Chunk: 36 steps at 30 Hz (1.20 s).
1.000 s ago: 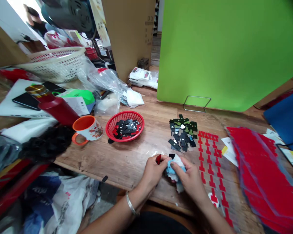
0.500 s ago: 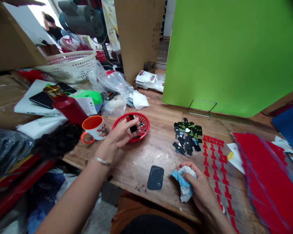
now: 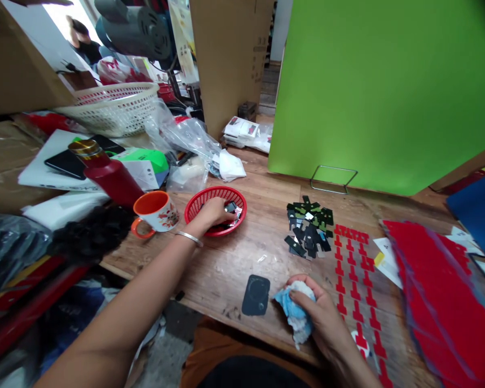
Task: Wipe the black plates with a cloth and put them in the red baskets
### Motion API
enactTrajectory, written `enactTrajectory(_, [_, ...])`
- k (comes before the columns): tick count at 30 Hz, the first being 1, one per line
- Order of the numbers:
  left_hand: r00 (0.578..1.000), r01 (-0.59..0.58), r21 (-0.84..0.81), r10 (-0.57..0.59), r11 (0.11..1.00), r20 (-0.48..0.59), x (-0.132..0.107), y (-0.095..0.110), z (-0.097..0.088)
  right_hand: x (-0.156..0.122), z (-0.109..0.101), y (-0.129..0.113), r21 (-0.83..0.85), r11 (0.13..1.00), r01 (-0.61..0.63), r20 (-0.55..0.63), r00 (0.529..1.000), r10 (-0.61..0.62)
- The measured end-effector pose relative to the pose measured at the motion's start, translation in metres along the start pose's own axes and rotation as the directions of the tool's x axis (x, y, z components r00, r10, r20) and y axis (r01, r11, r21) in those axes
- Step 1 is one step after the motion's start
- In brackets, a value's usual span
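Note:
My left hand [image 3: 213,211] reaches down into a red plastic basket [image 3: 194,200] that holds small dark and pale pieces. Its fingers are curled together among them, and whatever they pinch is hidden. Near the table's front edge, my right hand [image 3: 317,307] is closed round a crumpled blue-and-white rag [image 3: 294,310]. Just left of the rag, a dark grey rounded pad [image 3: 256,295] lies flat on the table. Beyond it is a loose heap of small black and dark green flat pieces [image 3: 309,229].
Red T-shaped pieces [image 3: 355,275] lie in rows on the right, beside red sheets [image 3: 436,291] under plastic. An orange-and-white mug [image 3: 157,213] and a red bottle [image 3: 113,178] stand left of the basket. A green board [image 3: 372,97] rises at the back. Another person [image 3: 83,43] is far off.
My left hand, which held a black flat piece above the basket, has lowered into it; that piece no longer shows in the fingers. My right hand has shifted slightly left with the rag.

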State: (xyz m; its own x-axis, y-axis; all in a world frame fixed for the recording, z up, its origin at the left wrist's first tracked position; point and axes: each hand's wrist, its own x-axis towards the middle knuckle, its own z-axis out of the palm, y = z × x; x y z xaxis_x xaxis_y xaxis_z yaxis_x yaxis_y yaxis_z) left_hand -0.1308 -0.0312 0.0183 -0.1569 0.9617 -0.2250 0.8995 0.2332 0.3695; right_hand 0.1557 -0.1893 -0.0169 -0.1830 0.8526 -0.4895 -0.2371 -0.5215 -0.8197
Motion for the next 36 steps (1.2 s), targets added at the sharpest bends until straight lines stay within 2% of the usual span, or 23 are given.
enactTrajectory(2, [0.999, 0.036, -0.08, -0.038, 0.996, -0.023, -0.005, -0.002, -0.003, 0.001, -0.001, -0.001, 0.003, 1.0, 0.0, 0.0, 1.0, 0.0])
enactTrajectory(4, [0.994, 0.08, -0.268, -0.098, 0.96, -0.054, -0.011, -0.004, -0.006, 0.001, -0.002, -0.003, 0.003, 1.0, 0.0, 0.013, 1.0, 0.0])
enactTrajectory(7, [0.983, 0.042, -0.628, -0.145, 0.777, -0.115, -0.019, -0.007, -0.012, 0.001, -0.002, -0.005, 0.002, 1.0, 0.006, 0.02, 1.0, -0.006])
enactTrajectory(10, [0.962, -0.064, -0.814, -0.181, 0.578, -0.204, -0.027, -0.006, -0.019, 0.001, -0.002, -0.008, 0.033, 0.999, 0.012, 0.019, 1.0, -0.013])
enactTrajectory(13, [0.966, -0.113, -0.894, -0.162, 0.433, -0.201, -0.043, 0.008, -0.018, 0.001, 0.0, -0.014, 0.101, 0.992, 0.07, -0.025, 0.997, -0.067])
enactTrajectory(16, [0.994, -0.051, -0.931, -0.073, 0.363, -0.083, -0.073, 0.04, 0.002, 0.001, 0.005, -0.023, 0.07, 0.975, 0.212, -0.077, 0.975, -0.206])
enactTrajectory(18, [0.999, 0.045, -0.938, -0.011, 0.344, 0.044, -0.097, 0.064, 0.026, 0.002, 0.009, -0.028, -0.094, 0.924, 0.37, -0.062, 0.925, -0.376])
enactTrajectory(19, [0.994, 0.094, -0.941, 0.013, 0.324, 0.104, -0.108, 0.075, 0.038, 0.002, 0.011, -0.03, -0.206, 0.864, 0.46, -0.033, 0.879, -0.476])
enactTrajectory(21, [0.973, 0.178, -0.94, 0.092, 0.29, 0.212, -0.125, 0.091, 0.061, 0.004, 0.013, -0.033, -0.405, 0.687, 0.604, 0.08, 0.772, -0.631])
enactTrajectory(22, [0.96, 0.211, -0.939, 0.124, 0.271, 0.252, -0.131, 0.096, 0.07, 0.005, 0.013, -0.034, -0.464, 0.606, 0.646, 0.147, 0.731, -0.666])
enactTrajectory(24, [0.934, 0.265, -0.932, 0.174, 0.245, 0.312, -0.136, 0.098, 0.082, 0.007, 0.011, -0.036, -0.507, 0.538, 0.673, 0.237, 0.71, -0.663])
enactTrajectory(26, [0.91, 0.302, -0.922, 0.215, 0.242, 0.355, -0.136, 0.096, 0.086, 0.008, 0.007, -0.036, -0.502, 0.567, 0.653, 0.245, 0.736, -0.631])
enactTrajectory(27, [0.893, 0.317, -0.916, 0.248, 0.245, 0.375, -0.135, 0.094, 0.086, 0.009, 0.004, -0.036, -0.484, 0.611, 0.627, 0.215, 0.762, -0.611])
enactTrajectory(29, [0.856, 0.341, -0.909, 0.321, 0.24, 0.406, -0.134, 0.091, 0.085, 0.012, 0.0, -0.035, -0.4, 0.746, 0.532, 0.115, 0.837, -0.535])
enactTrajectory(31, [0.828, 0.357, -0.904, 0.368, 0.237, 0.423, -0.135, 0.091, 0.085, 0.016, -0.002, -0.033, -0.235, 0.881, 0.41, 0.013, 0.908, -0.419])
enactTrajectory(33, [0.84, 0.337, -0.905, 0.351, 0.259, 0.414, -0.136, 0.092, 0.086, 0.021, -0.004, -0.031, -0.015, 0.955, 0.296, -0.083, 0.952, -0.296])
enactTrajectory(36, [0.914, 0.268, -0.913, 0.22, 0.308, 0.342, -0.138, 0.095, 0.088, 0.025, -0.004, -0.032, 0.279, 0.947, 0.16, -0.169, 0.979, -0.116])
